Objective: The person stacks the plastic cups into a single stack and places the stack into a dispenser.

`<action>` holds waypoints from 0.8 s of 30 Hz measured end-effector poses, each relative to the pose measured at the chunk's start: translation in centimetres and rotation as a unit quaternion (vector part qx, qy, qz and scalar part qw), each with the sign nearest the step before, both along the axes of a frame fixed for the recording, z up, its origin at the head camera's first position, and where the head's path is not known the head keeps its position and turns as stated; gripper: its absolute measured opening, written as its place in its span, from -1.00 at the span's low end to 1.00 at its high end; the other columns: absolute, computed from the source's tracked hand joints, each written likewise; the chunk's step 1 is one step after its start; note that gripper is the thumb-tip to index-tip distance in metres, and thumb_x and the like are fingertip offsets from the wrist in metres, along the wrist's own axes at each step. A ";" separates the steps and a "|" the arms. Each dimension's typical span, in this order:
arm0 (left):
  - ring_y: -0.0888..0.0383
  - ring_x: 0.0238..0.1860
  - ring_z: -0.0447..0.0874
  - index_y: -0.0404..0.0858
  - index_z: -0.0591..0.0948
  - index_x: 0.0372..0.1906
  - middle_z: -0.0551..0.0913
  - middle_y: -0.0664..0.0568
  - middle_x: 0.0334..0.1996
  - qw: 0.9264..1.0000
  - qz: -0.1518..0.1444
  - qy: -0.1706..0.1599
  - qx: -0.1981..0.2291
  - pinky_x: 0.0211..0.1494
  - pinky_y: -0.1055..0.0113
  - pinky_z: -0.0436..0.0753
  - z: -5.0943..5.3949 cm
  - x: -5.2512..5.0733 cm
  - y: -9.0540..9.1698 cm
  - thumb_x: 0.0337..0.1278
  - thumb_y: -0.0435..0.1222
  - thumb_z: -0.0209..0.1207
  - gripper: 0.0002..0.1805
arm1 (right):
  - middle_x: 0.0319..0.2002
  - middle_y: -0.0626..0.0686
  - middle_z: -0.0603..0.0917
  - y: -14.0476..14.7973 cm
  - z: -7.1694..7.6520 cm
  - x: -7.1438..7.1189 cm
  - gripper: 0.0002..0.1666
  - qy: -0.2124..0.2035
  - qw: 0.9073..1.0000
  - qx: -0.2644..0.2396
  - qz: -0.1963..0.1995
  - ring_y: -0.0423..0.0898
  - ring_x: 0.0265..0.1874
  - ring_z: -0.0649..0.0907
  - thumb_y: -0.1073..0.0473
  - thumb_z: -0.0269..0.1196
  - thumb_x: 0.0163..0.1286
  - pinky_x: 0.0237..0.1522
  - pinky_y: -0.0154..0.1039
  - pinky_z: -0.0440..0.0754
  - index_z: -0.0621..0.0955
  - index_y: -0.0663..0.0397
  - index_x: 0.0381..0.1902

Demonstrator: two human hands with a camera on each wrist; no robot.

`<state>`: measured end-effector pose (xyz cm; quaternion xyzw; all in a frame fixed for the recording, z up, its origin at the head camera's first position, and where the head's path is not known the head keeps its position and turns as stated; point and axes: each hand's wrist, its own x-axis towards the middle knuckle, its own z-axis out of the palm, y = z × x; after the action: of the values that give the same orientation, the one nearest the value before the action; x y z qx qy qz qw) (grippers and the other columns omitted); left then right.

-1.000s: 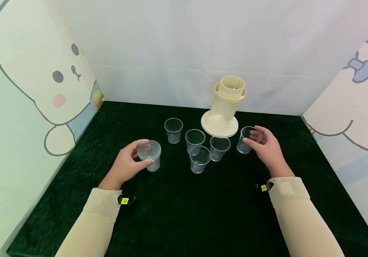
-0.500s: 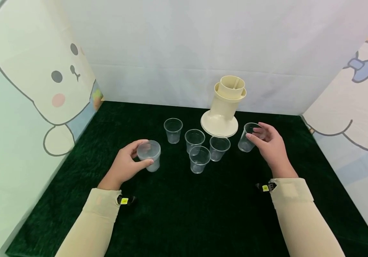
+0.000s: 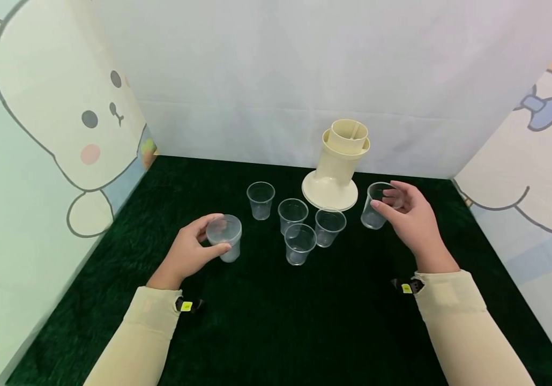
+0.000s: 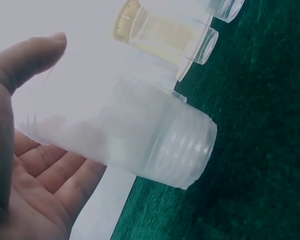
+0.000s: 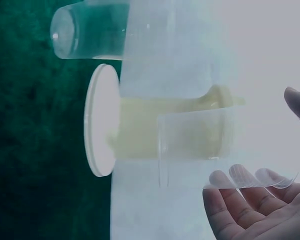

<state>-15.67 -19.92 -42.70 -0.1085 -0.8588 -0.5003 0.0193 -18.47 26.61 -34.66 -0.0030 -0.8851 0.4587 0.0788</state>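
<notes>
My left hand [image 3: 193,247] holds a stack of nested clear plastic cups [image 3: 228,242], thumb on the near side and fingers behind. In the left wrist view the stacked cups [image 4: 182,150] show several ridges at the bottom end. On the right, my right hand [image 3: 413,217] grips a single clear plastic cup [image 3: 373,215] near its rim. In the right wrist view this cup [image 5: 190,135] appears raised off the cloth. Between the hands stand several separate cups: one at the back left [image 3: 260,201], others grouped at the front [image 3: 300,247], centre [image 3: 292,215] and right [image 3: 329,229].
A cream cup-holder-like stand [image 3: 336,166] with a round base and tube-shaped top stands behind the cups. Dark green cloth [image 3: 276,321] covers the table. A white curtain [image 3: 237,64] hangs at the back, with cartoon-printed panels at both sides.
My right hand has moved slightly right and upward with its cup. The left hand and its stack have stayed in place. The head view has tilted a little.
</notes>
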 end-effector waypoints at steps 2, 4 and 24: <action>-0.02 0.29 0.51 -0.07 0.45 0.43 0.51 -0.01 0.30 1.000 0.000 0.001 -0.001 0.38 -0.07 0.51 0.1 0.0 0.0 0.11 0.06 0.48 -0.18 | 0.33 0.17 0.52 -0.1 0.6 0.1 0.01 0.005 1.000 0.005 0.002 0.00 0.16 0.54 -0.29 0.34 0.39 0.21 0.08 0.53 0.23 -0.02 0.60; -0.02 0.29 0.51 -0.08 0.45 0.43 0.52 -0.01 0.30 1.000 0.000 0.001 -0.001 0.38 -0.07 0.50 0.1 0.0 0.1 0.11 0.05 0.48 -0.18 | 0.31 0.14 0.52 -0.2 1.3 0.2 0.01 0.009 1.000 0.009 0.006 -0.04 0.15 0.55 -0.29 0.34 0.38 0.17 -0.02 0.54 0.23 -0.03 0.60; -0.01 0.29 0.50 -0.11 0.44 0.44 0.52 -0.02 0.29 1.000 -0.001 0.004 0.003 0.39 -0.07 0.49 0.2 0.3 0.1 0.15 0.02 0.46 -0.20 | 0.30 0.14 0.56 -3.8 4.7 0.0 -0.06 0.044 0.997 0.019 0.063 0.06 0.23 0.58 -0.24 0.37 0.38 0.24 0.08 0.50 0.30 0.02 0.55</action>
<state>-15.33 -19.79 -42.51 -0.1117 -0.8571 -0.5025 0.0229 -18.42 22.85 -29.93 0.0745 -0.8879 0.4453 0.0885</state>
